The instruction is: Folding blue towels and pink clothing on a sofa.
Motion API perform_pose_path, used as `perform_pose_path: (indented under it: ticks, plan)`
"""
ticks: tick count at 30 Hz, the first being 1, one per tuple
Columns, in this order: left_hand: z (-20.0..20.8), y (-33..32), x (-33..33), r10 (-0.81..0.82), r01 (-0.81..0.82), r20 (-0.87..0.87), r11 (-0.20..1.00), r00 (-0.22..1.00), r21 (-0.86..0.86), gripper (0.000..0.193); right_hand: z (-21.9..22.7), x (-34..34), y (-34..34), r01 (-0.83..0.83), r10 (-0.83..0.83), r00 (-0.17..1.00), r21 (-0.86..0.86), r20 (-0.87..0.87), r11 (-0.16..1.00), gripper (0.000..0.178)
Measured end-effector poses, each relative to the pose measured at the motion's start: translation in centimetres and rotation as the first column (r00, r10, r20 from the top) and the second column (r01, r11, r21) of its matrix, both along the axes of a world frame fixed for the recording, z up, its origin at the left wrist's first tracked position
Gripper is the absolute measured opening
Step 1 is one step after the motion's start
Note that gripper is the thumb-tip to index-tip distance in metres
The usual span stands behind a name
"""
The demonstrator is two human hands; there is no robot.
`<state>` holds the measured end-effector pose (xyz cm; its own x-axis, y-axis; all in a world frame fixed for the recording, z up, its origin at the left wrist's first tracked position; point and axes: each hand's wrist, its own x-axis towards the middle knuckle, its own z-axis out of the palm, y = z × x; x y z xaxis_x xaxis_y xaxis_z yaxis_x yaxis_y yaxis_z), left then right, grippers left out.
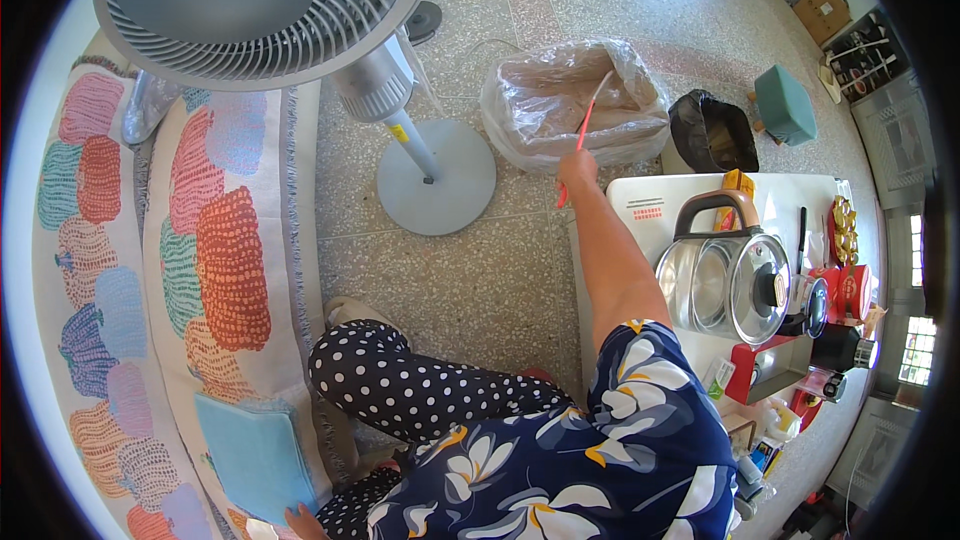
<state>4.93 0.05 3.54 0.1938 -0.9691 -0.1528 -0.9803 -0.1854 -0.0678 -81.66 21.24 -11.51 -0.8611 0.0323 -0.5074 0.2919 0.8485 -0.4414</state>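
The likeliest trouble lies at the far end of the thin red stick with a pale tip (pixel 590 110), which slants out over the wide, brown-sided container lined with loose clear plastic (pixel 497 112); should the tip snag in a crumpled fold, a sideways pull could tear or drag the liner. Whether it touches the plastic I cannot tell. With the arm at full reach, a weak hold might also let the stick drop inside. The right forearm passes close beside the rounded clear pot with an arched black-and-brown handle (pixel 688 285) on the white surface (pixel 645 192), so a careless swing back could knock it. On the patterned couch with multicoloured pumpkin shapes (pixel 233 270), the flat light-blue rectangular pad (pixel 250 450) lies near the edge and could slip if pushed. The right hand (pixel 577 170) has its fingers closed around the stick near its lower end, a short red piece jutting out below. The left hand (pixel 305 523), cut off by the lower edge of view, is beside the pad's near corner; whether its fingers grip anything cannot be told.
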Motion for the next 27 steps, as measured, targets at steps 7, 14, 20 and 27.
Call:
perform_pose_path:
  ticks: [7, 14, 20, 27]
  plan:
    - [1.0, 0.8, -1.9, 0.001, -0.001, 0.012, 1.0, 1.0, -0.001, 0.057, -4.9, -2.4, 1.8, -0.437, 0.427, 0.897, 0.082, 0.116, 0.896, 0.023]
    - [0.5, 1.2, 2.2, 0.013, -0.013, 0.002, 0.998, 1.0, -0.064, 0.057, -6.4, -1.3, -1.3, 0.134, -0.046, 0.971, -0.378, 0.233, 0.916, 0.016]
    - [-1.4, -0.4, 3.1, -0.028, 0.03, 0.032, 0.996, 0.999, -0.081, 0.057, -8.5, -3.0, 1.4, -0.221, 0.234, 0.972, -0.33, -0.001, 0.918, 0.011]
    - [0.0, 0.6, 0.1, -0.017, 0.017, 0.017, 0.999, 1.0, -0.036, 0.058, 1.3, 1.6, 1.3, 0.141, -0.066, 0.987, -0.588, 0.147, 0.797, 0.01]
